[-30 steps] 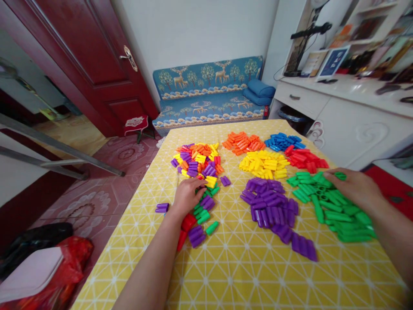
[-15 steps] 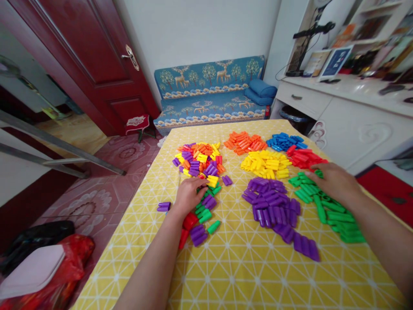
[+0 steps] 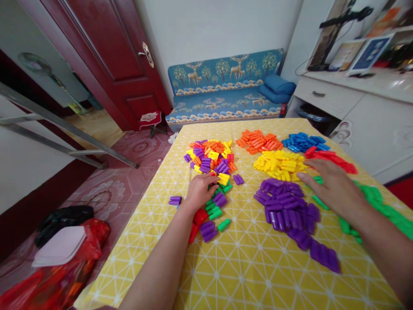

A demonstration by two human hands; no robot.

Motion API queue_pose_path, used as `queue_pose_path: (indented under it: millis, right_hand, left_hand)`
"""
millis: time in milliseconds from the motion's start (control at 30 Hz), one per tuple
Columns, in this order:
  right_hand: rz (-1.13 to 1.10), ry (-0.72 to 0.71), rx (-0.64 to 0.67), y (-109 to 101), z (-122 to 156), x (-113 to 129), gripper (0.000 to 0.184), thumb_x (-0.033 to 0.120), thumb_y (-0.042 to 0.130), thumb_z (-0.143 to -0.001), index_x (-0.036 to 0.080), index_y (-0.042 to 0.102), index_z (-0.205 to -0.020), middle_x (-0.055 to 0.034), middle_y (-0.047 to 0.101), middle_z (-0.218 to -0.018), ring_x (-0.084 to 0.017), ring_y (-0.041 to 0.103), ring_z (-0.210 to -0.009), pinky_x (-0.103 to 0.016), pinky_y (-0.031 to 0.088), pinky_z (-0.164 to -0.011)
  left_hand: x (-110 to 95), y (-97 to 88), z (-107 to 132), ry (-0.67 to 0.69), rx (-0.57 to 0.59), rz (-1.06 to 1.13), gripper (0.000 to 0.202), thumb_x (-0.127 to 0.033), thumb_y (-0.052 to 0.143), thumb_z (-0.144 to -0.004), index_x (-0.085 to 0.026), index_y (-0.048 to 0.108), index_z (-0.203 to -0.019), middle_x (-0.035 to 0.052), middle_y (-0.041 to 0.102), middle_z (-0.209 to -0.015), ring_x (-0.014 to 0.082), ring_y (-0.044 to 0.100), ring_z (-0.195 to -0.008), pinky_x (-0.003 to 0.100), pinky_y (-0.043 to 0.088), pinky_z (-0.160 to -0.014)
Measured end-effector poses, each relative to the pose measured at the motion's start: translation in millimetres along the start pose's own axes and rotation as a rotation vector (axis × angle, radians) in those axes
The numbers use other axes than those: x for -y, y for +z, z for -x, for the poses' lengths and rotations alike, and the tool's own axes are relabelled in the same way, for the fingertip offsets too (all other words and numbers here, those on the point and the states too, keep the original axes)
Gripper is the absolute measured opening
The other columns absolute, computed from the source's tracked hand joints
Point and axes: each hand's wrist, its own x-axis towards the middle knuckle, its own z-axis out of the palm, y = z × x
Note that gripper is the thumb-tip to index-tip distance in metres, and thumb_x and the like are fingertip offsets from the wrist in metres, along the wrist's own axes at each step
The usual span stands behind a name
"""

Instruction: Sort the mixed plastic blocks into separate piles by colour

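My left hand [image 3: 200,190] rests at the near side of a mixed pile of plastic pieces [image 3: 211,158], fingers curled and thumb close to the index finger. A yellow joined plastic piece [image 3: 223,178] is at its fingertips; what the fingers hold, if anything, is hidden. Below the hand lie green pieces [image 3: 214,212], purple pieces [image 3: 208,231] and red pieces [image 3: 197,221]. My right hand [image 3: 334,183], slightly blurred, hovers above the green pile [image 3: 380,202] with fingers apart and nothing visible in them. Its fingertips are between the yellow pile [image 3: 280,165] and purple pile [image 3: 287,204].
Orange pieces [image 3: 258,141], blue pieces [image 3: 303,141] and red pieces [image 3: 335,159] form separate piles at the far right. A lone purple piece [image 3: 175,200] lies left on the yellow tablecloth [image 3: 142,245]. Beyond are a blue sofa [image 3: 222,97] and white cabinet [image 3: 371,107].
The view has turned a little left. My right hand has moved left and off the green pile's far end, its fingers spreading. My left hand stays beside the yellow piece.
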Motion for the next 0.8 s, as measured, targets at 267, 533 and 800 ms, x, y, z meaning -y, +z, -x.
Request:
queue_pose_path:
  millis: [267, 533, 800]
  right_hand:
    - [-0.411, -0.297, 0.186, 63.5, 7.3, 164.4, 0.056, 0.006, 0.048, -0.076, 0.021, 0.055, -0.129, -0.0092, 0.053, -0.135, -0.025, 0.047, -0.126, -0.044, 0.04, -0.106]
    - [-0.285, -0.233, 0.143, 91.5, 7.8, 194.1, 0.044, 0.011, 0.054, -0.083, 0.02, 0.057, -0.126, -0.0107, 0.058, -0.128, -0.029, 0.048, -0.116, -0.047, 0.041, -0.099]
    - [-0.319, -0.184, 0.131, 83.4, 10.3, 191.8, 0.023, 0.02, 0.055, -0.087, 0.023, 0.062, -0.109, -0.009, 0.061, -0.109, -0.026, 0.055, -0.103, -0.041, 0.045, -0.087]
  left_hand:
    - [-1.1, -3.0, -0.2, -0.002, 0.008, -0.027, 0.031, -0.016, 0.065, -0.079, -0.023, 0.068, -0.109, 0.0041, 0.071, -0.093, 0.0203, 0.065, -0.084, 0.032, 0.05, -0.079]
    - [0.1, -1.1, -0.8, -0.033, -0.004, -0.031, 0.04, -0.012, 0.067, -0.075, -0.024, 0.066, -0.114, 0.003, 0.07, -0.089, 0.0196, 0.063, -0.08, 0.031, 0.049, -0.076]
    - [0.4, -2.0, -0.5, -0.028, -0.006, -0.019, 0.035, -0.011, 0.066, -0.076, -0.025, 0.069, -0.109, 0.004, 0.07, -0.096, 0.0203, 0.064, -0.088, 0.031, 0.049, -0.082]
